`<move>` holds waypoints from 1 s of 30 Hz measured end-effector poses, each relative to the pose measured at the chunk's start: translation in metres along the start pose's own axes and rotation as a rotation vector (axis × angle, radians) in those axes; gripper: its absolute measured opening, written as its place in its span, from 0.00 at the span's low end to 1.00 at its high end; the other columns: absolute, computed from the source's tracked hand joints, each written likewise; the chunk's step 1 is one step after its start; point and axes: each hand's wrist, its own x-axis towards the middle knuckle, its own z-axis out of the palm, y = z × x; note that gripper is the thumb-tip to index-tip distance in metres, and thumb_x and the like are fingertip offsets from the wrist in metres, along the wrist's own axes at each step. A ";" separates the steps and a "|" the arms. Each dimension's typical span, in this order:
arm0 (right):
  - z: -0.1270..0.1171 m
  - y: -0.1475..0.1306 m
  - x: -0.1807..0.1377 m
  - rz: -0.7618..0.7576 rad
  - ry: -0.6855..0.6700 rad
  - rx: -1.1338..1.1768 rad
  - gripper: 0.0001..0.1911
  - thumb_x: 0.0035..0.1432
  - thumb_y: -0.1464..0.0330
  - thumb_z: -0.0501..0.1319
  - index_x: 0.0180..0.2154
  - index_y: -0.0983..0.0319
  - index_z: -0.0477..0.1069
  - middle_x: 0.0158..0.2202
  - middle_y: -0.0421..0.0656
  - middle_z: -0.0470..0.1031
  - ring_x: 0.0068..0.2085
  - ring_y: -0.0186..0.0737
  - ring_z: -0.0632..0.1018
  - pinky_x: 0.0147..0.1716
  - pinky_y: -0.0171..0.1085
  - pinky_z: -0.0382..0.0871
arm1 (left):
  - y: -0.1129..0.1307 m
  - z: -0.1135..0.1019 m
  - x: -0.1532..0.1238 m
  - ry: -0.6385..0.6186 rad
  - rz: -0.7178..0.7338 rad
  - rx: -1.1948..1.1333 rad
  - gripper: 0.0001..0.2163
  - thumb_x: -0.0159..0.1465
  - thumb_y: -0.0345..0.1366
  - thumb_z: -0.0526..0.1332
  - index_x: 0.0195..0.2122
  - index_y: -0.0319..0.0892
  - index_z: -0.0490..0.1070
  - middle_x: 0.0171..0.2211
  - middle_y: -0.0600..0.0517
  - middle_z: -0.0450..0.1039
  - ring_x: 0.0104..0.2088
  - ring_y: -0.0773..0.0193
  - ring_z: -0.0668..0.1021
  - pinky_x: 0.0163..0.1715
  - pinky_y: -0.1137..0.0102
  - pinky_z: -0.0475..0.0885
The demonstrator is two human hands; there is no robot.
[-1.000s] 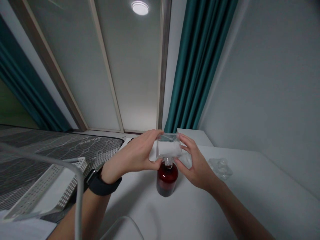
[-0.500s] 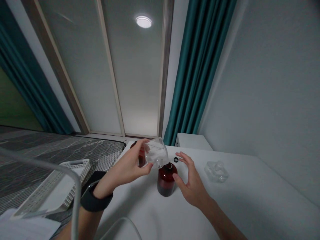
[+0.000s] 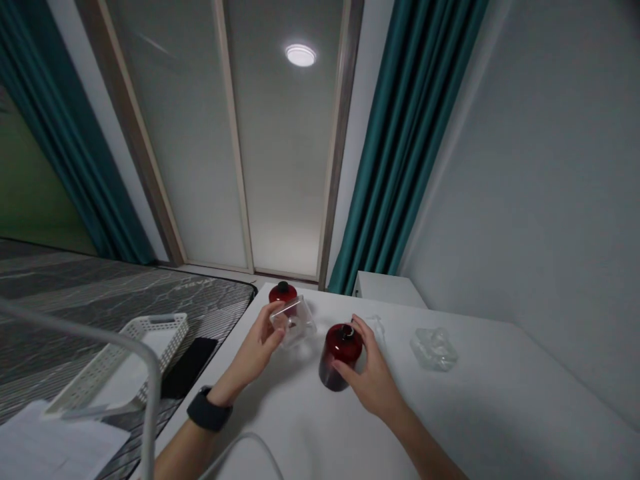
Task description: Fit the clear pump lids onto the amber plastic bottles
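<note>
Head view: left hand (image 3: 259, 343) is gripping a see-through, boxy bottle (image 3: 295, 323), tilted above the white tabletop (image 3: 310, 433). Right hand (image 3: 369, 373) has its fingers curled round a glossy dark-red bottle (image 3: 336, 357) standing there. That clear one partly blocks the black-capped back bottle (image 3: 282, 293), and a pale tube (image 3: 153, 387) cuts across up front. Count: two red bottles, one white basket (image 3: 170, 343), one clear lump (image 3: 434, 349) off right.
</note>
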 end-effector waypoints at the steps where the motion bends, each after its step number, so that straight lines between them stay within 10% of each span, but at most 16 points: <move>1: -0.002 0.001 0.001 0.001 0.013 0.012 0.42 0.50 0.67 0.67 0.64 0.54 0.53 0.63 0.48 0.64 0.64 0.52 0.66 0.65 0.56 0.54 | -0.004 0.001 0.000 0.024 -0.033 -0.007 0.23 0.62 0.46 0.57 0.55 0.40 0.61 0.47 0.43 0.73 0.45 0.52 0.76 0.44 0.59 0.72; 7: -0.028 0.007 0.018 -0.014 0.116 0.044 0.42 0.50 0.66 0.66 0.64 0.55 0.53 0.60 0.49 0.66 0.61 0.50 0.69 0.65 0.55 0.54 | -0.029 0.015 -0.001 -0.012 -0.161 0.019 0.20 0.62 0.46 0.55 0.50 0.40 0.64 0.32 0.51 0.72 0.34 0.56 0.76 0.36 0.63 0.71; 14: -0.049 -0.006 0.053 -0.062 0.207 -0.032 0.41 0.51 0.64 0.66 0.64 0.56 0.53 0.58 0.50 0.68 0.58 0.49 0.72 0.63 0.54 0.58 | -0.036 0.025 -0.007 -0.185 -0.214 0.198 0.23 0.61 0.47 0.55 0.52 0.36 0.64 0.36 0.46 0.73 0.36 0.54 0.76 0.39 0.62 0.70; 30: 0.021 0.021 0.102 -0.099 0.100 0.032 0.41 0.53 0.65 0.66 0.65 0.59 0.52 0.57 0.51 0.69 0.55 0.45 0.74 0.60 0.49 0.63 | -0.031 0.019 -0.007 -0.199 -0.196 0.417 0.21 0.61 0.46 0.58 0.48 0.37 0.73 0.41 0.40 0.77 0.41 0.47 0.77 0.45 0.55 0.69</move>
